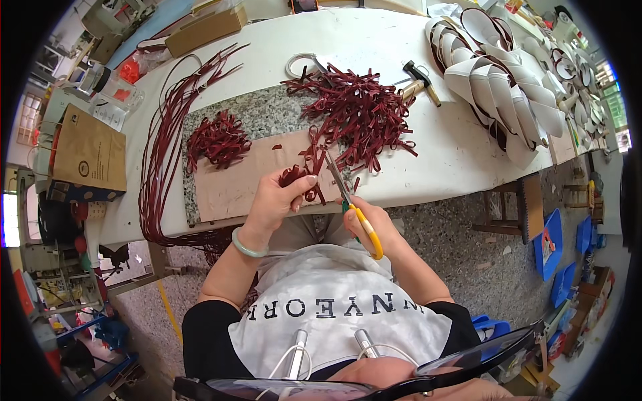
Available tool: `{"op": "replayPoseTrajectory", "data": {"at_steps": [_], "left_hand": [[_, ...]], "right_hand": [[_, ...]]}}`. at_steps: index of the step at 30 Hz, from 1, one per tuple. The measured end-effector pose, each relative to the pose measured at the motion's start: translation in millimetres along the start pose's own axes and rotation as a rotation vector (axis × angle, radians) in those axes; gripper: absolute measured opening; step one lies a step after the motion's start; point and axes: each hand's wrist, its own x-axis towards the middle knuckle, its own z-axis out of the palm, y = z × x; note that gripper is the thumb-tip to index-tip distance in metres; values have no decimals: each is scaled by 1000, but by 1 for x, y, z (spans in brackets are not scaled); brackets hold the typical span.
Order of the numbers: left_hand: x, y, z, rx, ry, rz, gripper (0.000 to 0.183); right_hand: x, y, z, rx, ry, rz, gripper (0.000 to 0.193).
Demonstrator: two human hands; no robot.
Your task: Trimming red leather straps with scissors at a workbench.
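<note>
My left hand [281, 190] is closed around several dark red bows of thin strip, one bow [314, 160] standing up from the fingertips. In my right hand [371, 217] are scissors [344, 184] with a yellow and green handle. Their blades point away from me, close beside the bow's strip ends; whether they touch is too small to tell. Beneath both hands lies a tan sheet [231, 177] on a speckled stone slab [264, 107]. A large heap of similar bows [364, 113] rises behind the scissors, and a smaller heap [217, 140] is to the left.
Long dark red strips [157, 160] trail over the table's [414, 180] left front edge. A hammer [422, 83] and a white ring [301, 65] lie toward the back. White curved pieces [495, 87] crowd the right; a brown paper bag [90, 150] stands left. Blue bins [550, 244] sit lower right.
</note>
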Motion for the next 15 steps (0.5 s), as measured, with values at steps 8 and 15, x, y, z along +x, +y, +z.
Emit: {"op": "replayPoseTrajectory", "data": {"at_steps": [8,15], "left_hand": [[-5,1,2,-19,-63,-26,15],[-5,-6,1,-12,-71,-32,17]], "right_hand": [[-1,-9,-1,-21,0,-8,59],[-3,-2,2,19,9,23,59]]}}
